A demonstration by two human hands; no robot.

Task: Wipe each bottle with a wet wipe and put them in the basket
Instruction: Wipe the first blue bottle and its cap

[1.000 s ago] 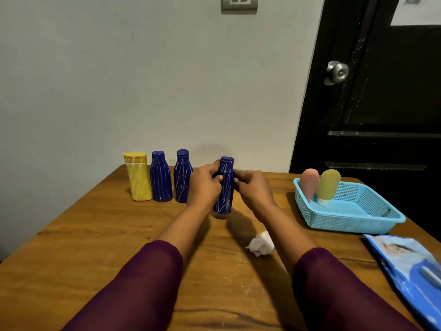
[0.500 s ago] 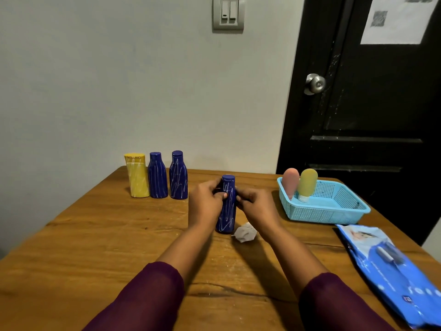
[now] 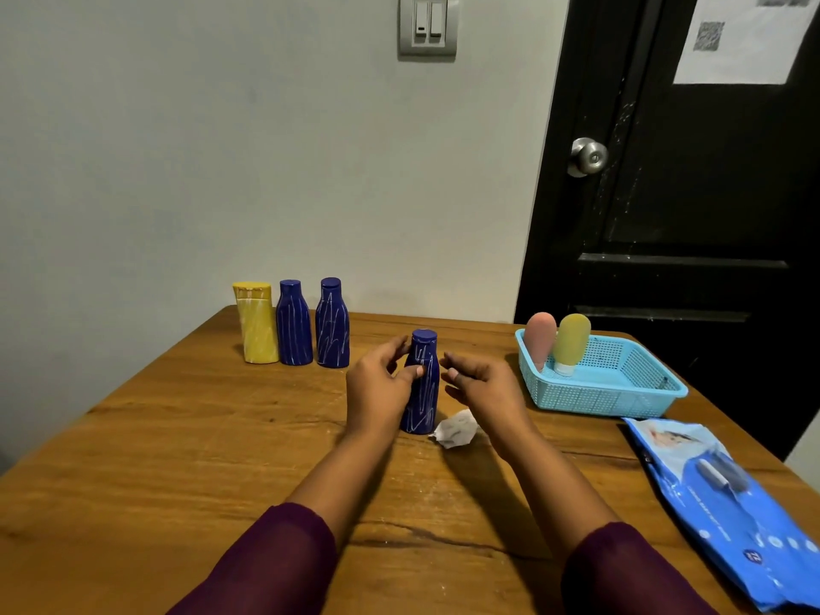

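Change: both hands, clamped on the scribbled blue bottle [image 3: 421, 392] half a second ago, now loosen. The right hand [image 3: 483, 388] is apart and clear; the left hand [image 3: 377, 392] is relaxed, thumb touching. The bottle stands upright mid-table beside the crumpled wipe [image 3: 457, 430]; wiping likely follows.
Wooden table [image 3: 177, 459]. Black door [image 3: 687, 193]. Wipes pack [image 3: 727, 503]. Blue basket [image 3: 621, 401], two tubes [image 3: 539, 337] inside. Row of three scribbled bottles [image 3: 293, 324] at the back.

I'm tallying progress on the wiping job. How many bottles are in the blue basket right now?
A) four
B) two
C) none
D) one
B: a pink bottle and a yellow-green bottle stand side by side, leaning at the left end of the blue basket, and nothing else shows inside it.
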